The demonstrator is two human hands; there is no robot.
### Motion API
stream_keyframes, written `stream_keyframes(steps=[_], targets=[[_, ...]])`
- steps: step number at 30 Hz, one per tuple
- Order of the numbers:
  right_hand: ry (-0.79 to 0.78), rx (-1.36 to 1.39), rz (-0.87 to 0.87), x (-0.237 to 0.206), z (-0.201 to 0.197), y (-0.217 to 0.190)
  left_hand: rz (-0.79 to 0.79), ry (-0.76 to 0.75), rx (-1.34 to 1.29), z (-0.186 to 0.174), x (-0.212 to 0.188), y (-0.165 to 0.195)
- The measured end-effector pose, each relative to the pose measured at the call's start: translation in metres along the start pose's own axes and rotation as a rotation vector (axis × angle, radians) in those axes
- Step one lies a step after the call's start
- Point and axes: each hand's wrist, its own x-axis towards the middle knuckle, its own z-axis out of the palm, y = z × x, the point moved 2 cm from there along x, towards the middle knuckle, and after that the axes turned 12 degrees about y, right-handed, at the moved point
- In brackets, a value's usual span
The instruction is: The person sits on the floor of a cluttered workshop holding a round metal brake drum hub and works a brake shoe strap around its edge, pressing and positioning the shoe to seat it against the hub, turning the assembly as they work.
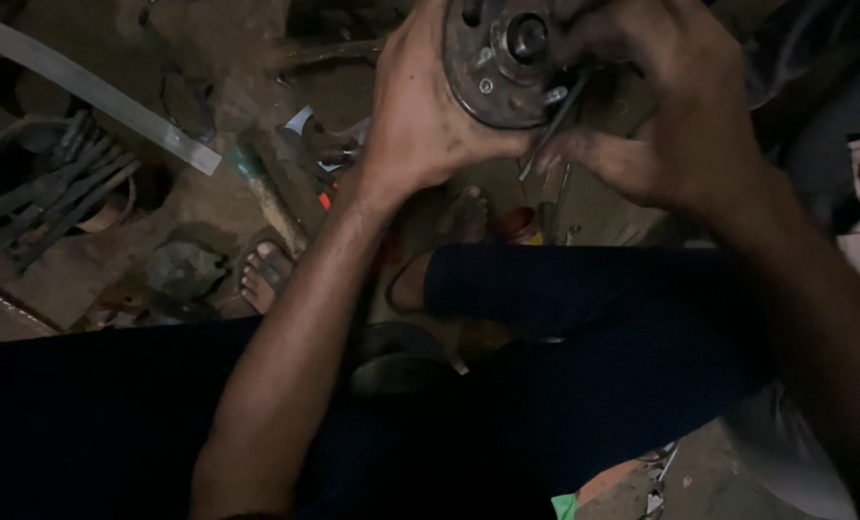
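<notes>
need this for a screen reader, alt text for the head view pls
Seen from above in dim light, a person's left hand grips a round, rusty metal hub while the right hand works a thin metal rod against it. Below are dark trousers, sandalled feet and a cluttered dirt floor.

Dirt floor, littered. A long flat pale strip lies diagonally at upper left. Below it, a round container holds a bundle of dark metal tools. A green-tipped wooden handle lies near a sandalled foot. Dark stone beside it.
</notes>
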Motion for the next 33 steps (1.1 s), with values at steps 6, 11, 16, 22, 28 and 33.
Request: stream_keyframes(steps=[6, 11, 16, 22, 28, 33], targets=[[0.068, -0.098, 0.031, 0.006, -0.016, -0.033, -0.082, -0.049, 0.055, -0.002, 0.000, 0.002], [0.123, 0.082, 0.497, -0.021, 0.005, -0.028, -0.109, -0.042, 0.043, -0.001, 0.002, 0.004], [0.203, 0.294, 0.626, -0.035, 0.026, -0.018, -0.094, -0.007, 0.083, -0.002, 0.005, 0.007], [0.063, 0.350, 0.715, -0.043, 0.017, 0.022, -0.113, -0.048, -0.093, -0.005, 0.008, 0.015], [-0.351, -0.044, 0.615, -0.064, 0.030, 0.091, -0.096, -0.094, -0.028, -0.009, 0.014, 0.022], [-0.493, -0.096, 0.385, -0.099, 0.085, 0.146, -0.232, -0.139, -0.058, -0.013, 0.011, 0.025]])
